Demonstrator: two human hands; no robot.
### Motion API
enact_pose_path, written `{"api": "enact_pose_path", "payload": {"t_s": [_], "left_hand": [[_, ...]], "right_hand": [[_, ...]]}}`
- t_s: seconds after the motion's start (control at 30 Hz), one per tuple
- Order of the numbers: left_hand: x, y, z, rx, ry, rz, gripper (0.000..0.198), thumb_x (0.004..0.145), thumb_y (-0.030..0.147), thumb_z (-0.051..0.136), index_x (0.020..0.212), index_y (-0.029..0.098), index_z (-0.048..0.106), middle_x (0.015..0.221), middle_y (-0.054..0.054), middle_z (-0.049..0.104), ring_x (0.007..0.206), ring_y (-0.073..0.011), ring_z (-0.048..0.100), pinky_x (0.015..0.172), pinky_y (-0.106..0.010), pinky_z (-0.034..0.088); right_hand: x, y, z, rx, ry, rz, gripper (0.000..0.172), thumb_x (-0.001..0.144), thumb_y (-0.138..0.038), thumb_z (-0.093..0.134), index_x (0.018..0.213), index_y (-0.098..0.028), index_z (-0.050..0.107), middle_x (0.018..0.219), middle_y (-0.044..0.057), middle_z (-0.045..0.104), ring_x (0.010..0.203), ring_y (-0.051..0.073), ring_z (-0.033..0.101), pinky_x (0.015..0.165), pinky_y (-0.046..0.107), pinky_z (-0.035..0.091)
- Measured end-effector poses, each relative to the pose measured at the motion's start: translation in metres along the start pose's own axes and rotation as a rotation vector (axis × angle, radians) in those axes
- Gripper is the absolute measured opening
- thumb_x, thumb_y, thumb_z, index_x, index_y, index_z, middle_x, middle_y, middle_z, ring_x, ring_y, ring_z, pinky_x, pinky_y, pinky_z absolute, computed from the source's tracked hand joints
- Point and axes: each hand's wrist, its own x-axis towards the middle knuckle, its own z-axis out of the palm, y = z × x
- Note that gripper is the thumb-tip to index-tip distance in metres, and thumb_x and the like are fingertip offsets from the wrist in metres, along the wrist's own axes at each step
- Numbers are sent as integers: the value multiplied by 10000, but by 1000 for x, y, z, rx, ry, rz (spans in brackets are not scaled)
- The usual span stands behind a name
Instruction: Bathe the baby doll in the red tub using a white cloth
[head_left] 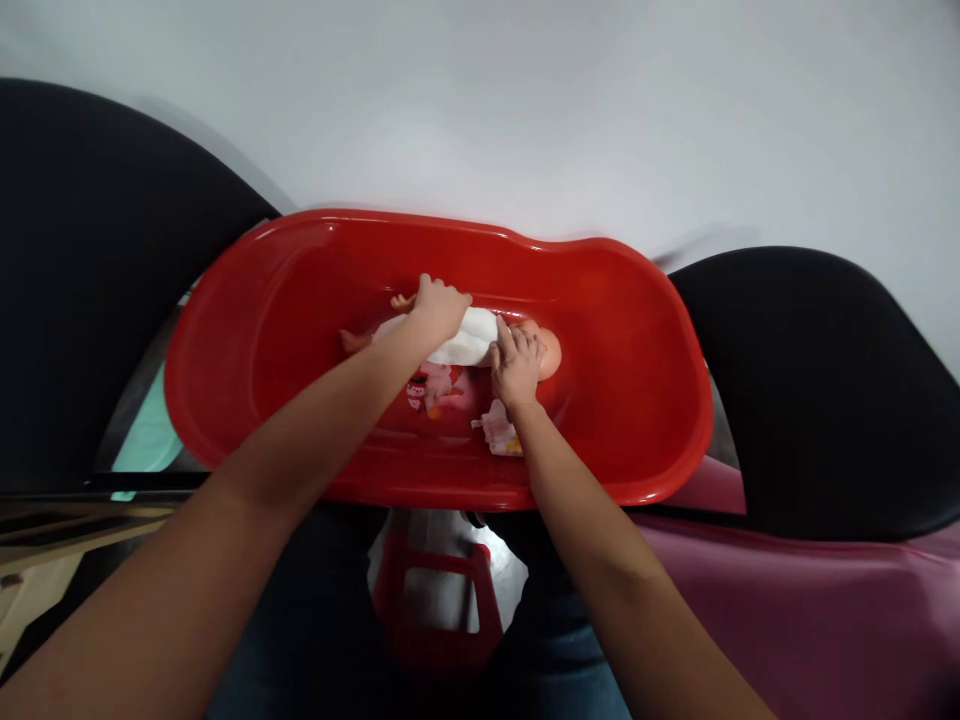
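Note:
A baby doll [472,338] in white clothing lies in a red tub [626,300], its head to the right and its feet to the left. My left hand [441,308] is closed on the doll's white clothing at the lower body; its fingertips are partly hidden. Spread over the doll's neck and face is my right hand [516,368], its fingers apart. Below the doll, a small pale cloth with a yellow patch [500,430] rests on the tub floor. A printed picture [435,388] shows beside it.
Black chairs stand left [97,260] and right [810,390] of the tub, against a white wall [480,110]. A red stool [480,590] is below, between the legs. Dark pink material [817,610] lies at lower right.

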Motion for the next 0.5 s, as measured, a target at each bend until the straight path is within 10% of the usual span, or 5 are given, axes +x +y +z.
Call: {"api": "enact_pose_path", "payload": {"t_s": [0.23, 0.5], "left_hand": [[-76, -17, 32, 689, 124, 395, 693, 1051, 185, 551, 1729, 247, 421, 1732, -157, 433, 1676, -387, 223, 1325, -688, -82], [-62, -25, 44, 682, 192, 337, 836, 989, 318, 772, 1743, 350, 412, 1578, -159, 545, 1562, -402, 380, 1323, -719, -26]], "right_hand": [[2, 1, 10, -56, 69, -14, 589, 1111, -302, 390, 1685, -243, 506, 1509, 135, 631, 1456, 311, 471, 1344, 595, 168], [1, 6, 15, -105, 88, -44, 579, 1109, -295, 381, 1666, -234, 527, 1487, 134, 654, 1433, 306, 496, 1327, 605, 199]]}}
